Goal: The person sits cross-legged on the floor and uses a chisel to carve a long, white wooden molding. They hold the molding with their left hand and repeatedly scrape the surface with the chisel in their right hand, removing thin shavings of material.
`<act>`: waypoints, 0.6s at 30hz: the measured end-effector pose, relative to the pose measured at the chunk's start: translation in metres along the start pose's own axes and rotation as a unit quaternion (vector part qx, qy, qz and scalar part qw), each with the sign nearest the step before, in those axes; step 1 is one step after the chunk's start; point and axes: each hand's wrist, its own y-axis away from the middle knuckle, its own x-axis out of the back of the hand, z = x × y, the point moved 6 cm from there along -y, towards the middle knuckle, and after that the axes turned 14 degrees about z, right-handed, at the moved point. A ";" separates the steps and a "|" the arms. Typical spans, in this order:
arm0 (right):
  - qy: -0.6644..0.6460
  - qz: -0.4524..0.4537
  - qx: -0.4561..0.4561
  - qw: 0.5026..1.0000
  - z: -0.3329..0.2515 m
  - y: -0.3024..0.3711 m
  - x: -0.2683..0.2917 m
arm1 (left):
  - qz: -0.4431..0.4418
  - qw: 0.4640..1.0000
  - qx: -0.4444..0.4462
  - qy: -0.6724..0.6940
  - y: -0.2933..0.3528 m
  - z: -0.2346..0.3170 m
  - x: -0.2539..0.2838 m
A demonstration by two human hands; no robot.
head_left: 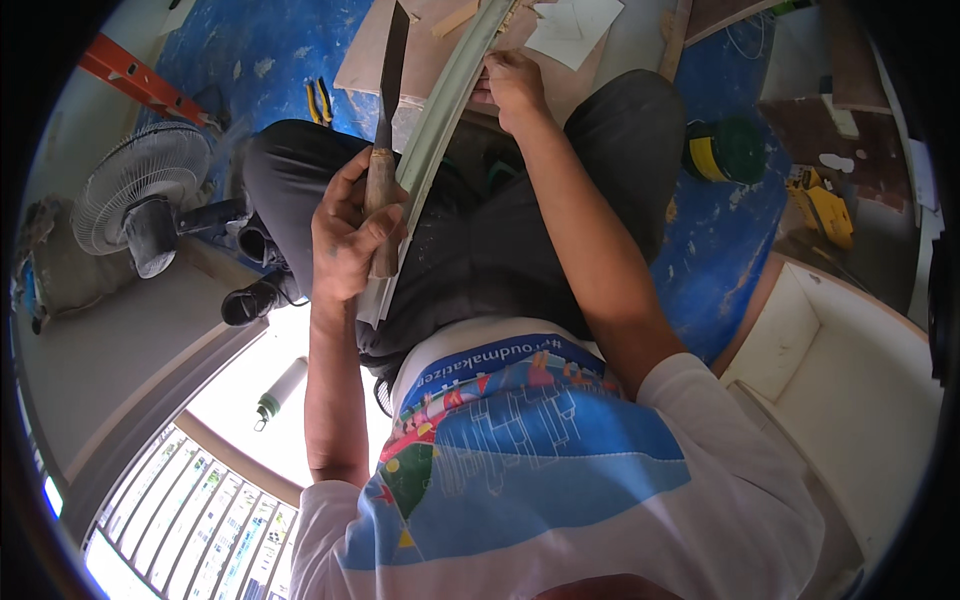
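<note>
Nearest the camera is the white shirt (pixel 560 500) with its coloured print. Left hand (pixel 350 235): fingers wrapped around the wooden handle of a flat-bladed tool (pixel 388 120), blade directed away from the body. Right hand (pixel 512 90): fingers bunched at the edge of a long pale strip (pixel 442 125), apparently pinching it; fingertip contact is partly hidden. The strip runs slantwise from above the trousers (pixel 480 270) past the right hand. Whether the left hand also touches it cannot be told.

CAUTION: The strip is narrow and seems lightly supported; it could roll or flex if the pinch loosens. A blade skidding along it could reach the right fingers. A slip toward the lap could strike the thigh.

MARKINGS: Lettering crosses the shirt, upside down in this view. A dark green container (pixel 738 150) bears a yellow label, and a yellow package (pixel 825 212) dark marks; neither is legible.
</note>
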 end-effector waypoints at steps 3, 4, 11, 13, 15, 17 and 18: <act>0.038 0.005 0.002 0.999 -0.012 0.001 0.008 | -0.003 1.000 0.002 0.011 -0.001 -0.002 -0.001; 0.051 0.008 0.002 0.999 -0.020 0.009 0.011 | -0.001 1.000 0.001 0.007 0.000 -0.002 0.000; -0.156 -0.063 0.323 0.931 -0.154 0.134 0.089 | 0.027 0.999 0.025 0.017 0.001 -0.005 0.010; -0.222 -0.119 0.422 0.871 -0.209 0.183 0.117 | 0.037 0.999 0.028 0.000 -0.001 0.000 0.008; -0.254 -0.163 0.505 0.809 -0.253 0.229 0.136 | 0.024 0.999 0.030 0.010 -0.006 0.003 0.002; -0.266 -0.207 0.545 0.767 -0.276 0.258 0.136 | 0.031 0.999 0.030 0.008 -0.003 0.000 0.007; -0.266 -0.220 0.557 0.755 -0.284 0.268 0.135 | 0.028 0.999 0.030 0.013 -0.003 0.000 0.008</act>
